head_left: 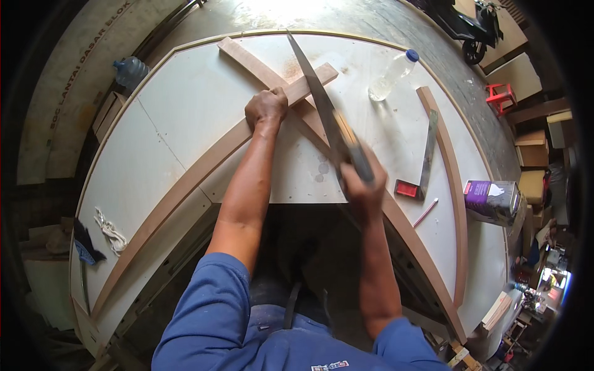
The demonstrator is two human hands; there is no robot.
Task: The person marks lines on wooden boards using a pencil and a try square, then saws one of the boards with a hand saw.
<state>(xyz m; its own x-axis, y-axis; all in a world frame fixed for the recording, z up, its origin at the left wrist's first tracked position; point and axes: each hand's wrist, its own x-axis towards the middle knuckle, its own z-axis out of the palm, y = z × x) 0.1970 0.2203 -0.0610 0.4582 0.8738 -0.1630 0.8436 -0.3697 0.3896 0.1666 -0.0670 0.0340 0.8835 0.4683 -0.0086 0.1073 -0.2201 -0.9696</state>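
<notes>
My left hand (267,109) is a fist wrapped round a long wooden strip (204,164), close to its far end. That strip crosses on top of a second wooden strip (247,65) lying on a white table (154,123). In my right hand (365,185) is the handle of a hand saw (318,93), its long dark blade pointing away from me. The blade passes over the upper strip just right of my left fist, near that strip's end. Whether its teeth are in the wood I cannot tell. Pale sawdust lies on the table beside the crossing.
To the right are a clear bottle (394,75) with a blue cap, a try square (427,157), a pencil (426,212), another wooden strip (451,179) and a purple-labelled can (494,202). White cord (110,232) lies at left. A motorbike (473,28) and red stool (500,98) stand beyond.
</notes>
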